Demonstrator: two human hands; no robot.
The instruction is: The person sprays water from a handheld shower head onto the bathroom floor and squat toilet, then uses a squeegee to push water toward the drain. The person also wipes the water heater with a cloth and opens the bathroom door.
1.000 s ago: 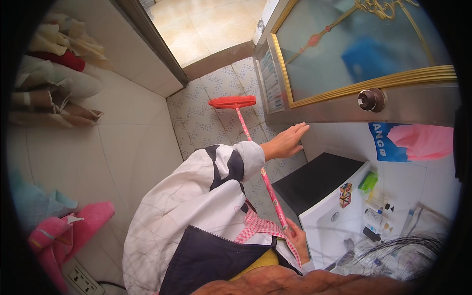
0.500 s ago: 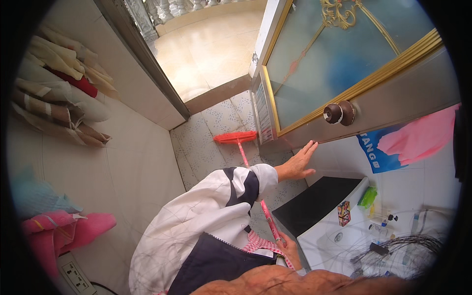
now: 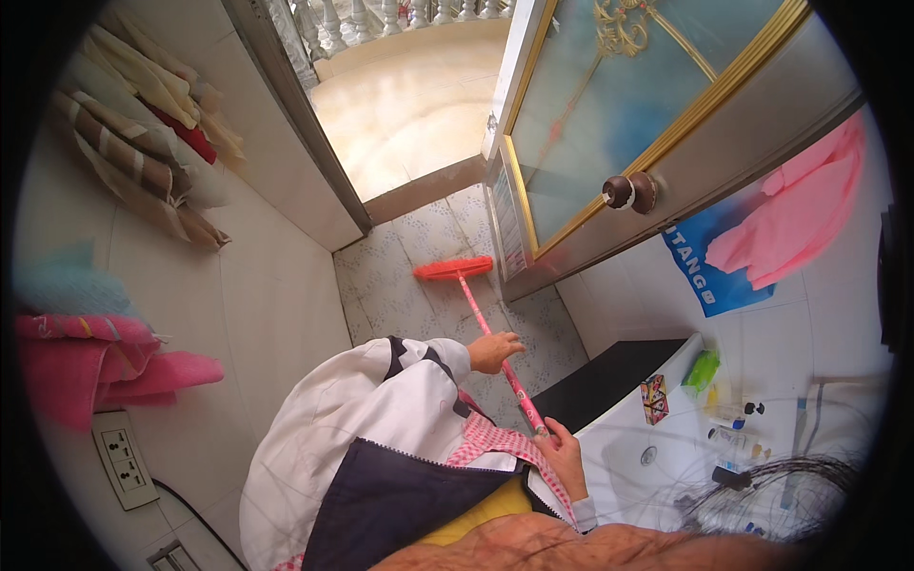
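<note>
A broom (image 3: 514, 385) with a red head and a pink patterned handle slants across the middle of the view. Its bristled head rests on the tiled floor near the doorway. My right hand (image 3: 562, 457) is wrapped round the upper part of the handle, close to my body. Farther down, my left hand (image 3: 493, 351) lies across the handle with its fingers stretched out past it. Whether its palm touches the handle is hidden. Beyond the broom head, the glass-panelled door (image 3: 609, 133) with a round brown knob (image 3: 628, 193) stands ajar on the right.
A white washbasin (image 3: 619, 457) with a black front panel stands to the right, holding a small box (image 3: 654, 399) and bottles. Towels (image 3: 95, 366) hang along the left wall above a socket (image 3: 124, 460). A raised sill (image 3: 424, 190) crosses the doorway; a balustrade (image 3: 390, 19) lies outside.
My left hand has come away from beside the door and down to the broom handle. My right hand stays on the handle; the broom head has hardly moved. The view has shifted slightly.
</note>
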